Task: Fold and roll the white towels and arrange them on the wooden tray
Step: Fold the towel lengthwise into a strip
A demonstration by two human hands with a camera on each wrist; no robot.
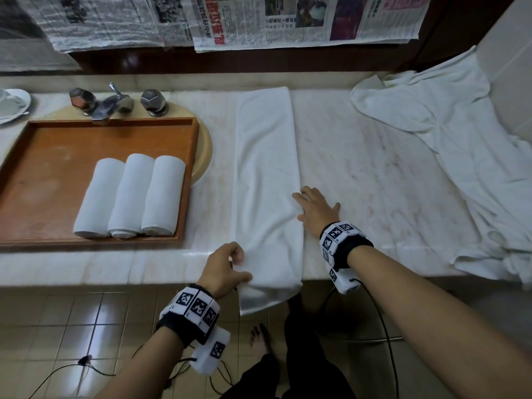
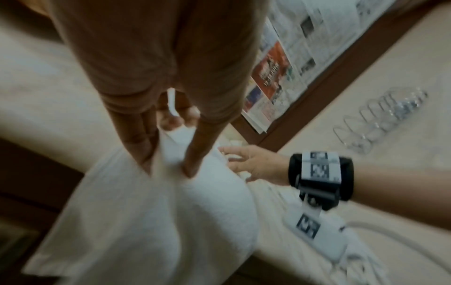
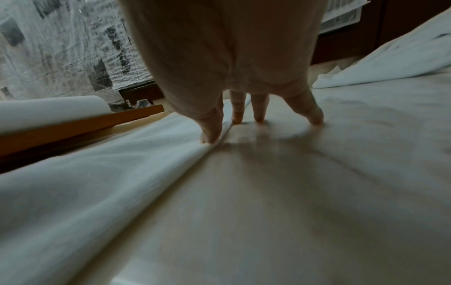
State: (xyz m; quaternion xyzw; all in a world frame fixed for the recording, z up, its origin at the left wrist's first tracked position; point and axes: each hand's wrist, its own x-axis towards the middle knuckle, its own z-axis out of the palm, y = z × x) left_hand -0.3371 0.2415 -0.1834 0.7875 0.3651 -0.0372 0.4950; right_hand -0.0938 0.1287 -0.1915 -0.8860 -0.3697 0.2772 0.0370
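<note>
Marble counter [image 1: 359, 156] spans the view. Loose white sheet [image 1: 449, 145] heaped at 2 o'clock, trailing over the counter's front edge. Wooden tray [image 1: 51, 168] at 9 o'clock, set over the basin; three rolled towels [image 1: 129, 197] lie side by side in its right half, touching. Folded towel [image 1: 264, 156] — a long strip running 12 to 6 beside the tray — has its near end hanging off the counter's front edge. Faucet [image 1: 110, 103] sits behind the tray at 11. Right hand [image 1: 315, 211] lies flat, fingers [image 3: 314, 113] spread, thumb on the strip's right edge, the rest on marble. Left hand [image 1: 224, 272] pinches the strip's near left corner — fingers [image 2: 139, 142] clamped on cloth.
</note>
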